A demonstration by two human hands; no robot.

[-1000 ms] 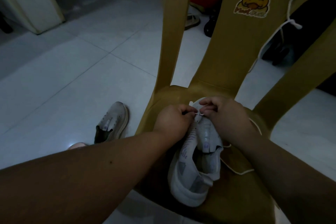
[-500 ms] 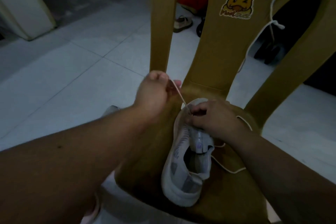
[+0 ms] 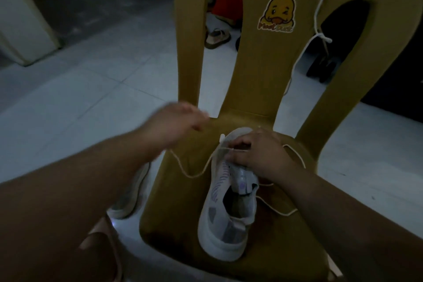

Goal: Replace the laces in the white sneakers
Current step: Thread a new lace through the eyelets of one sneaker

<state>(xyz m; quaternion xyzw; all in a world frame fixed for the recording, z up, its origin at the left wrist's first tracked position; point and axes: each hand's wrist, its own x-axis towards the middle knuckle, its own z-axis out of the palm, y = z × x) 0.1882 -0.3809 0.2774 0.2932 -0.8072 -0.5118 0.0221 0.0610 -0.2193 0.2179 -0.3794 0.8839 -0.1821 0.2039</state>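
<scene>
On the chair seat (image 3: pixel 174 213) lies one white sneaker (image 3: pixel 219 224), toe twd the backrest (image 3: pixel 263 64), heel near the front edge. Right hand (image 3: pixel 258 153) is curled over the toe end, fingers pinching the lace (image 3: pixel 194 176) there. Left hand (image 3: pixel 180 119) is up & left of the sneaker and blurred, so can't tell if it grips anything. A slack loop of lace sags betw. the two. Risks, prob.: a hard tug vs. a light hold drags the sneaker off the seat, or the slack slips back out of its eyelet. Dim light makes a skipped eyelet easy.

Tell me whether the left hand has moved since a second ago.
Yes. The left hand has left the white sneaker's toe, swinging leftward to the yellow plastic chair's left seat edge, cream lace trailing.
</scene>
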